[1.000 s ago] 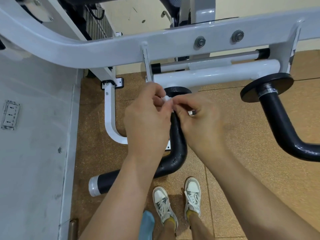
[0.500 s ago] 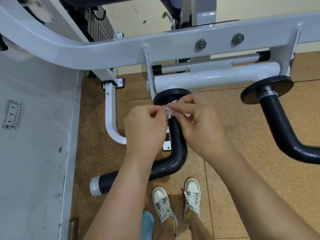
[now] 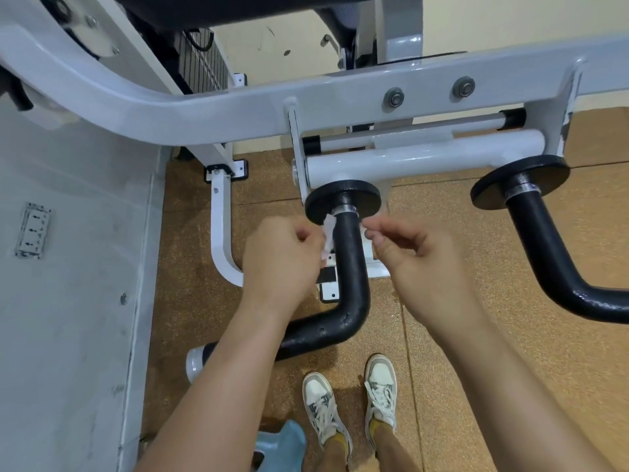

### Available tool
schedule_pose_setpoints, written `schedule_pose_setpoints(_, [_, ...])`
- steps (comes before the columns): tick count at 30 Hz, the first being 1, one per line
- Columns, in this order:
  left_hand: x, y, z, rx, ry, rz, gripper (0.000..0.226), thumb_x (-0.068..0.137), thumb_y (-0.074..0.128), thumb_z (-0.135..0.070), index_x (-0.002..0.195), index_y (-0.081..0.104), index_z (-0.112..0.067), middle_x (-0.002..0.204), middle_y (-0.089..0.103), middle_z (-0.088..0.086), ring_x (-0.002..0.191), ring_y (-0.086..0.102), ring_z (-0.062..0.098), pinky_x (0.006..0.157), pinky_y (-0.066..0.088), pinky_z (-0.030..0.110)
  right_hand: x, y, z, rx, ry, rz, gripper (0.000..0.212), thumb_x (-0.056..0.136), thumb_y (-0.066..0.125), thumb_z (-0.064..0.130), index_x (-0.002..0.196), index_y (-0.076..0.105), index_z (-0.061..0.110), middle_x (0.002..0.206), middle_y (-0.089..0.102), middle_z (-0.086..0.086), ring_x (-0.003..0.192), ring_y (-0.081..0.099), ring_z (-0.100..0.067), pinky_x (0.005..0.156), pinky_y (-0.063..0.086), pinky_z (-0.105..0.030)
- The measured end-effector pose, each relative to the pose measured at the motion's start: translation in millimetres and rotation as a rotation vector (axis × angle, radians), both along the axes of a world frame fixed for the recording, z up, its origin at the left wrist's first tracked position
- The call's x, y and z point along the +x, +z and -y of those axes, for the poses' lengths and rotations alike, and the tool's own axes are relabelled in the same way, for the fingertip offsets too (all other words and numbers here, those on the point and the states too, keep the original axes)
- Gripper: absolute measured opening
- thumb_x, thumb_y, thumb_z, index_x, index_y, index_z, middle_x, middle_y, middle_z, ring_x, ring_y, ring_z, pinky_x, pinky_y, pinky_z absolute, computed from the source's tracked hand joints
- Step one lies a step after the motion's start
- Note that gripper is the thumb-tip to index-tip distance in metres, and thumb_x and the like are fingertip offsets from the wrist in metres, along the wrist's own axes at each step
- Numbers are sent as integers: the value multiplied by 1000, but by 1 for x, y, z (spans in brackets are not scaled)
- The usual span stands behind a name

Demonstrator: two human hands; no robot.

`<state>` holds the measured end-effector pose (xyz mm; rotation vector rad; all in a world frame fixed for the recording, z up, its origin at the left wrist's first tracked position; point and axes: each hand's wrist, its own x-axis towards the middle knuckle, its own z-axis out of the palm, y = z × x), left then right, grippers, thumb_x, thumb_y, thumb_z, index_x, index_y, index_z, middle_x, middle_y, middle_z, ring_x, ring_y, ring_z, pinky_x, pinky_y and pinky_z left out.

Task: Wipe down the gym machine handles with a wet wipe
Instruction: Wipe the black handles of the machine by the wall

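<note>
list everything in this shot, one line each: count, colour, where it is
white wet wipe: 1, white, against the centre handle's top, left side
bent metal machine handles: 2, black, centre and right
round discs: 2, black, at handle tops
machine frame: 1, white, across top
wall socket: 1, grey, left
speckled floor: 1, brown, underneath
sneakers: 2, white, bottom centre
left hand: 1, grips wipe
right hand: 1, pinches wipe's other end

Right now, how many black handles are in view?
2: the middle handle, between the left hand and right hand; the right handle, untouched. More may be out of frame.
</note>
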<state>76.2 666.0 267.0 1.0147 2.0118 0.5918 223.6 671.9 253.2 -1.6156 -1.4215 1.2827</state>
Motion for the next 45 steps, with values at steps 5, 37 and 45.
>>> schedule_pose_setpoints(5, [12,10,-10,136,-56,-104,24,86,66,-38,67,67,-25,65,69,-5,60,64,5,57,50,11,-6,11,-2,-2,42,-72,22,93,58,14,104,71,29,89,70,17,85,62,5,70,45,-4])
schedule_pose_setpoints(37, [19,11,1,160,-307,-291,34,87,66,-24,120,64,-32,109,65,-11,91,60,-1,82,50,19,-10,-27,-6,-303,-286,-417,9,84,71,12,76,72,13,61,70,1,58,65,-6,62,47,-22])
schedule_pose_setpoints(45, [23,7,4,200,-543,-463,36,95,50,-20,122,61,-42,113,50,-3,98,52,9,79,42,21,-18,-28,-9,-328,-377,-583,14,87,66,7,82,71,19,69,68,-3,61,62,-10,59,50,-23])
